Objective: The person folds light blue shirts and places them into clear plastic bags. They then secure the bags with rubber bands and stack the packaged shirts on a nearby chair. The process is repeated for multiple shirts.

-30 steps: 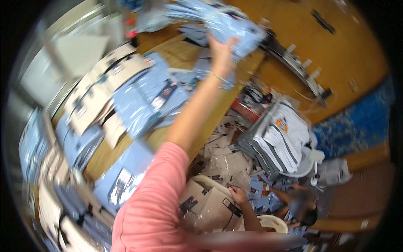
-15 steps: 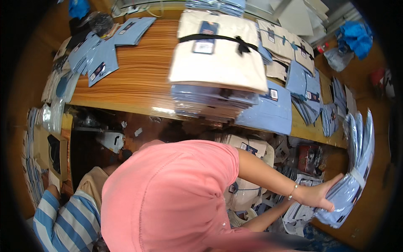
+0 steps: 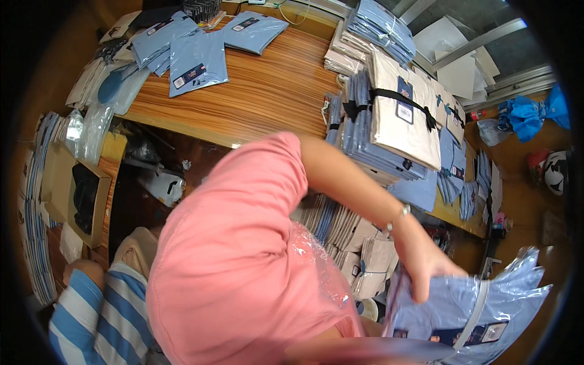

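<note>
Light-blue folded garments in clear plastic bags form a bundle (image 3: pixel 450 304), bound round the middle with a pale strip. It tilts at the lower right, with a dark label showing on its side. Across my body reaches my left hand (image 3: pixel 424 261), thumb and fingers gripping the bundle's upper end. My right hand is hidden behind the bundle and my body. Clear plastic (image 3: pixel 319 264) lies against the front of my pink shirt.
A tall stack of cream and blue folded garments (image 3: pixel 404 115) tied with black ribbon stands on the wooden table (image 3: pixel 274 79). Bagged blue garments (image 3: pixel 198 64) lie at the far left. Below sits a person in a striped top (image 3: pixel 91 316), beside an open cardboard box (image 3: pixel 76 194).
The bundle has come down and closer, from the far right toward my body, with my left hand still gripping it. The view has shifted, and my right forearm is now mostly hidden.
</note>
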The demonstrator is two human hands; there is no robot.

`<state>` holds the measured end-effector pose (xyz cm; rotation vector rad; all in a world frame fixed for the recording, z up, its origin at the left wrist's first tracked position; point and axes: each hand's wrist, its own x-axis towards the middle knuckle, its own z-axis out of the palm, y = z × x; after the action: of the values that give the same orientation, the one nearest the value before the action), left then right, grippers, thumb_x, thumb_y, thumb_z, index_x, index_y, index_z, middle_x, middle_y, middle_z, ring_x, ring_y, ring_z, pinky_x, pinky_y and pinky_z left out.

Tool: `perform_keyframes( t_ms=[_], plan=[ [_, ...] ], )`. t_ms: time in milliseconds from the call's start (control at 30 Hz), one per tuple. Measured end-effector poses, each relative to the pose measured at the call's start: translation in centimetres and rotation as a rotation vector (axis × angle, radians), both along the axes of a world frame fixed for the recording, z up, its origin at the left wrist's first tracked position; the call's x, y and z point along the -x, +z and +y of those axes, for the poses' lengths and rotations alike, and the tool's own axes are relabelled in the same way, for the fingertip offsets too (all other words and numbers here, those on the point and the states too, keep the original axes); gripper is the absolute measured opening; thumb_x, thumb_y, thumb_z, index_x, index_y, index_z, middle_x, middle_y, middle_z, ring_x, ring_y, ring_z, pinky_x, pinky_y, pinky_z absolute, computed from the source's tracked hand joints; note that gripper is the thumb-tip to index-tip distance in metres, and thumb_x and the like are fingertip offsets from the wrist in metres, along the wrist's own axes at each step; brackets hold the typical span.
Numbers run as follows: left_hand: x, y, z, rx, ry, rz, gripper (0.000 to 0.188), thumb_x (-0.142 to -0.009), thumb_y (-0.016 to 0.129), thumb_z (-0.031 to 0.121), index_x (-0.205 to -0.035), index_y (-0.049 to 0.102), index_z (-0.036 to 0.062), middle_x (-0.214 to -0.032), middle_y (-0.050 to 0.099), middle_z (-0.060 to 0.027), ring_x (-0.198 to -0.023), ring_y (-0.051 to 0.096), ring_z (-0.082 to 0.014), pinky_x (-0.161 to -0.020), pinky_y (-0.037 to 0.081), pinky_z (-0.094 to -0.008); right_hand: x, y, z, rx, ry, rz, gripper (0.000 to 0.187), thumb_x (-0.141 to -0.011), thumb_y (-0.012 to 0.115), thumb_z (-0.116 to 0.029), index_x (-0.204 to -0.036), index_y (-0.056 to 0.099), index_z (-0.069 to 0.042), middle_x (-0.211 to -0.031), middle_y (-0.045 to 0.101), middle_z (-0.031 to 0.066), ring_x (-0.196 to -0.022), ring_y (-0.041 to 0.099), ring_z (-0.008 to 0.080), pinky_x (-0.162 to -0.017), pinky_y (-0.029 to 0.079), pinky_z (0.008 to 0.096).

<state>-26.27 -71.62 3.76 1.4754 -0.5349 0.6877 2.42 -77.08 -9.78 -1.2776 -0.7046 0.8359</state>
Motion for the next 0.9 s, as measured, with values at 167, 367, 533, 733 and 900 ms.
perform_keyframes(
  t_ms=[167, 367, 533, 733, 900],
  plan=[
    [14.2, -3.4, -0.8, 0.0, 0.289, 0.15, 0.079, -0.069, 0.066, 0.005, -0.134, 0.021, -0.0033, -0.128, 0.04, -0.0123, -0.118, 0.035, -0.0156, -0.1, 0.029, -0.0284, 13.5, 3.8, -2.2, -0.161, 0.135, 0.077, 0.035, -0.081, 0.06, -0.019, -0.112, 0.052, -0.006, -0.101, 0.057, 0.0077, -0.09, 0.056, 0.0181, -0.081, 0.047, 0.033],
    [37.3, -7.9, -4.5, 0.628, 0.431, 0.53, 0.072, -0.068, 0.065, 0.001, -0.131, 0.031, 0.0012, -0.119, 0.051, -0.0112, -0.107, 0.05, -0.0187, -0.092, 0.041, -0.0337, 30.9, 4.8, 0.4, -0.194, 0.431, 0.24, 0.038, -0.08, 0.061, -0.018, -0.115, 0.049, -0.007, -0.103, 0.055, 0.0066, -0.092, 0.055, 0.0169, -0.082, 0.047, 0.0328],
    [46.2, -17.0, -10.1, 1.012, 0.811, 0.432, 0.079, -0.07, 0.064, 0.001, -0.137, 0.021, 0.0028, -0.126, 0.043, -0.0157, -0.115, 0.045, -0.0218, -0.096, 0.036, -0.0342, 44.7, -5.6, 8.0, 0.101, 0.84, 0.4, 0.041, -0.08, 0.062, -0.016, -0.118, 0.048, -0.007, -0.105, 0.055, 0.0064, -0.093, 0.055, 0.0169, -0.083, 0.047, 0.0332],
    [49.6, -27.8, -12.5, 0.573, 1.891, 0.695, 0.076, -0.079, 0.061, 0.017, -0.138, 0.015, 0.002, -0.138, 0.024, -0.0233, -0.13, 0.021, -0.0346, -0.105, 0.021, -0.0405, 50.7, -19.3, 12.1, 0.591, 0.982, 0.38, 0.034, -0.089, 0.049, -0.024, -0.117, 0.049, -0.004, -0.109, 0.058, 0.0121, -0.098, 0.058, 0.0215, -0.084, 0.049, 0.0359],
    [53.9, -24.4, -12.0, -0.219, 2.137, 1.52, 0.074, -0.075, 0.067, 0.024, -0.134, 0.027, 0.0035, -0.136, 0.024, -0.0266, -0.128, 0.022, -0.0403, -0.105, 0.021, -0.0458, 52.3, -16.6, 14.3, 0.669, 1.076, 0.04, 0.038, -0.089, 0.047, -0.027, -0.119, 0.046, -0.004, -0.105, 0.06, 0.0118, -0.091, 0.061, 0.0213, -0.08, 0.051, 0.0349]
  ],
)
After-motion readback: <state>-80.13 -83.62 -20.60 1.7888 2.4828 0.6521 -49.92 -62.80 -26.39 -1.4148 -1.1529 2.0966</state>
